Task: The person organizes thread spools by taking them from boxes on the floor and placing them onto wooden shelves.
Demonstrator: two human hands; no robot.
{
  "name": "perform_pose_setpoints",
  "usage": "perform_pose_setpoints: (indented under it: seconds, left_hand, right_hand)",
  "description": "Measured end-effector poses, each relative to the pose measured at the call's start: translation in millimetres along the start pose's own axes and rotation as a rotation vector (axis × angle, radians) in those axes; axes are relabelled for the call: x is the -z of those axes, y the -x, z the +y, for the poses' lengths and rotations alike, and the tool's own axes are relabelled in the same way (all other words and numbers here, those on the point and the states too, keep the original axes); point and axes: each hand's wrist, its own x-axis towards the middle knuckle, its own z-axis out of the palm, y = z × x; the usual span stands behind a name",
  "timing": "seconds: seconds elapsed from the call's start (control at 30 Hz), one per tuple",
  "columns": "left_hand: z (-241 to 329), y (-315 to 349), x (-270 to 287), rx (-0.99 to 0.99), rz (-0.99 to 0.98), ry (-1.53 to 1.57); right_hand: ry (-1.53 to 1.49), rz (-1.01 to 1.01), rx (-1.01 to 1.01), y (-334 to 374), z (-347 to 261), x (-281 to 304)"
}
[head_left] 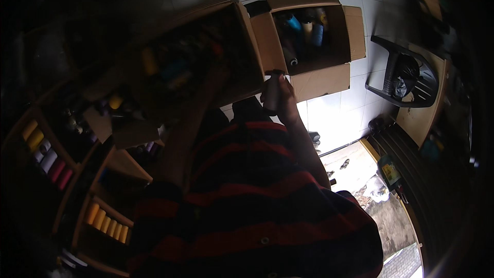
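Note:
In front of my body, my right hand (pixel 287 98) is closed around a dark thread spool (pixel 271 94), held roughly upright beside the near flap of an open cardboard box (pixel 318 81). That box holds several thread spools, among them a blue spool (pixel 317 35) and a cream spool (pixel 307 30). My left hand (pixel 218 74) reaches into a larger, shadowed cardboard box (pixel 249 41) on the left. Its fingers are lost in the dark. Near it lie dim thread spools, including a yellowish spool (pixel 150 62) and a bluish spool (pixel 175 69); a small red thing (pixel 217 48) shows beyond the hand.
Wooden shelves (pixel 77 226) on the left hold rows of thread spools, with orange-yellow spools (pixel 106 223) in one compartment. A black plastic chair (pixel 406 74) with a dark bag stands at right on the white tiled floor (pixel 355 90). Bright light enters through a doorway (pixel 391 216) at lower right.

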Motion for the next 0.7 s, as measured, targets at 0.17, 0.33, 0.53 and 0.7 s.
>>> perform_pose_setpoints:
  seconds: [0.17, 0.33, 0.53, 0.7]
  left_hand:
    - [15, 8, 25, 0.408, 0.135, 0.548]
    - [40, 10, 72, 0.477, 0.310, 0.478]
    - [58, 31, 95, 0.488, 0.295, 0.497]
    - [64, 45, 100, 0.555, 0.244, 0.558]
  right_hand:
    - [0.053, -0.060, 0.029, -17, -12, -7]
    - [0.111, -0.126, -0.007, -27, -21, -35]
    - [0.399, -0.250, -0.157, -39, -9, -68]
    - [0.704, -0.309, 0.020, -46, 21, -68]
